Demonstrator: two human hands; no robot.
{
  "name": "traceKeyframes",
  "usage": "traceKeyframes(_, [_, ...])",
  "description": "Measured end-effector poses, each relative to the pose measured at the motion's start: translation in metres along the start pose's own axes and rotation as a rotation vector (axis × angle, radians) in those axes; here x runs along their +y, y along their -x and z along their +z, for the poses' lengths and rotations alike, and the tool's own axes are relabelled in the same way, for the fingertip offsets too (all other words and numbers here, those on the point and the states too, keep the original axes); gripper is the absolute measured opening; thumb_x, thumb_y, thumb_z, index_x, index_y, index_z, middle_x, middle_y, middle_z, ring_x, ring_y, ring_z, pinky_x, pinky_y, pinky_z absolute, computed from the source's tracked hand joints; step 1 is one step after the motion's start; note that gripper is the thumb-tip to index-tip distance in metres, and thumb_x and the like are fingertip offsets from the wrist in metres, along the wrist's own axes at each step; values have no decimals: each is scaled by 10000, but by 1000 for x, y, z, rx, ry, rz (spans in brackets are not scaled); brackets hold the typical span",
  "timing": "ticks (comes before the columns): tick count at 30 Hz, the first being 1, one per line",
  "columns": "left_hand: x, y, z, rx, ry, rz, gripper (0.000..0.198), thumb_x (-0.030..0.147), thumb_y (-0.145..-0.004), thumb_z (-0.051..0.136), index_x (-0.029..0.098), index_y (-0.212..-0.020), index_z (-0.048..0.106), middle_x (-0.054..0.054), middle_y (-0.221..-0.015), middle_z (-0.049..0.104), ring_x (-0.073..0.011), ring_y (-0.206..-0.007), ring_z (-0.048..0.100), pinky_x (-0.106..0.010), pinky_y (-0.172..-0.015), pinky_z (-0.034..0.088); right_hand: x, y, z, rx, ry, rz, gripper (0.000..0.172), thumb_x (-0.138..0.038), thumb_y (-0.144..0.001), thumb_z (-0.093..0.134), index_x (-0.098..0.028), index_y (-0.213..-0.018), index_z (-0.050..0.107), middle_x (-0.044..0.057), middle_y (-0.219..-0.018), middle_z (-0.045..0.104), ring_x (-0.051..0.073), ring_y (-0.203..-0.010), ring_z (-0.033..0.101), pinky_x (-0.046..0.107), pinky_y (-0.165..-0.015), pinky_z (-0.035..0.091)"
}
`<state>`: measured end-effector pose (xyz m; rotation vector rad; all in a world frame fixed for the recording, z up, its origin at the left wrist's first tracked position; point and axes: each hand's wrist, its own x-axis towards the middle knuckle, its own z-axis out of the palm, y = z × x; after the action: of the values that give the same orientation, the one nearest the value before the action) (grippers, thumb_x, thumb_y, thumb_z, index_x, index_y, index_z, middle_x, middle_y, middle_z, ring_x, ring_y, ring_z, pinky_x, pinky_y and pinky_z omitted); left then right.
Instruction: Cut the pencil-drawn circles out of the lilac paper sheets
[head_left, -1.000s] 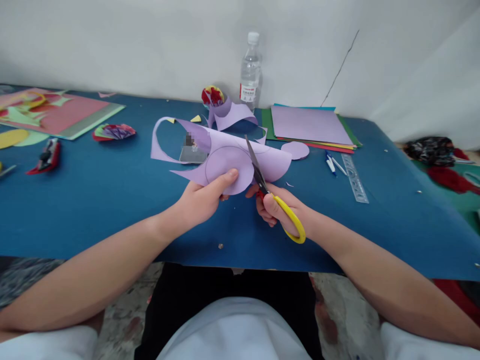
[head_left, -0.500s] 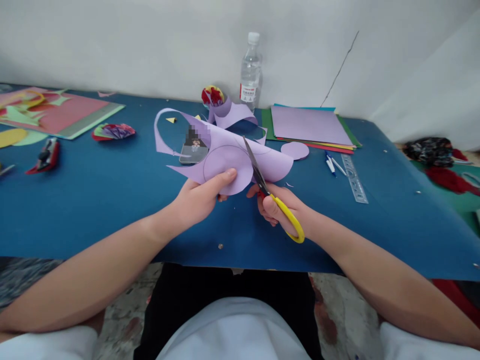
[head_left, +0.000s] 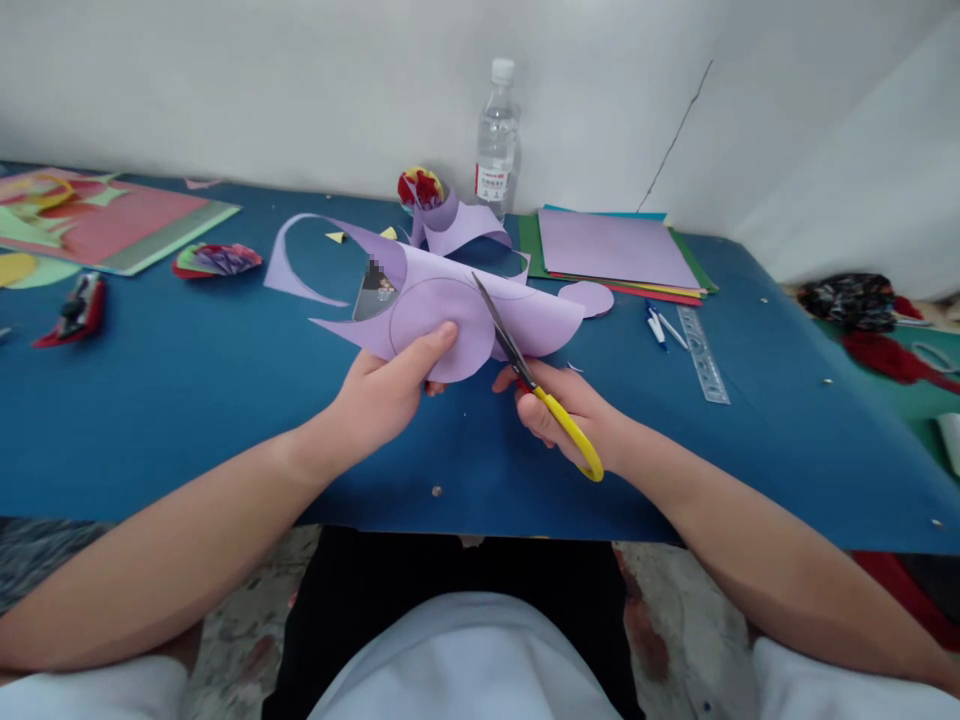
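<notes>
My left hand point(head_left: 394, 395) pinches a curled sheet of purple paper point(head_left: 450, 300) with the thumb on top; a drawn circle on it is partly cut along its right and lower edge. In my right hand point(head_left: 566, 405) is a pair of scissors point(head_left: 559, 420) with yellow-edged handles. Their dark blades point up and left, with the paper at the blades along the circle's right side. A thin curved strip of the sheet loops out to the left. Behind the paper a phone point(head_left: 373, 295) is partly hidden.
A water bottle point(head_left: 495, 145) stands against the wall beside purple paper scraps point(head_left: 465, 228). Stacked coloured paper point(head_left: 615, 245), cut purple circles point(head_left: 587, 298), pens point(head_left: 657, 325) and a clear ruler point(head_left: 703, 355) lie to the right. Leftward are a stapler point(head_left: 77, 312) and a folded paper flower point(head_left: 217, 260).
The purple paper has shifted slightly left with my left hand, its loose strip swinging further left. The scissors remain at the circle's right edge. The whole view has moved a little.
</notes>
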<state>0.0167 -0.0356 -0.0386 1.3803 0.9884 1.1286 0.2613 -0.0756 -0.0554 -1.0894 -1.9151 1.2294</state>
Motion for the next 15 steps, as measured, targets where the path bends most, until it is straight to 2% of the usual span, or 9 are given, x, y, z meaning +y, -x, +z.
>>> traceKeyframes(6, [1,-1,-1,48,-12,26,485,579,-956,814,227,-664,649,-8,-604,595,-163,-591,544,-343,-582,413,-2,2,0,4,0,12,771,-941,-1043,506,-216,-1248,669,0,-777,614,209,-705,617,341,-624,459])
traceKeyframes(15, [6,1,-4,-8,-38,-50,451,556,-862,843,261,-607,616,-8,-594,551,-192,-604,509,-384,-606,404,8,0,-1,-17,2,-14,773,-923,-1054,508,-203,-1283,668,5,-782,619,211,-709,619,340,-626,454])
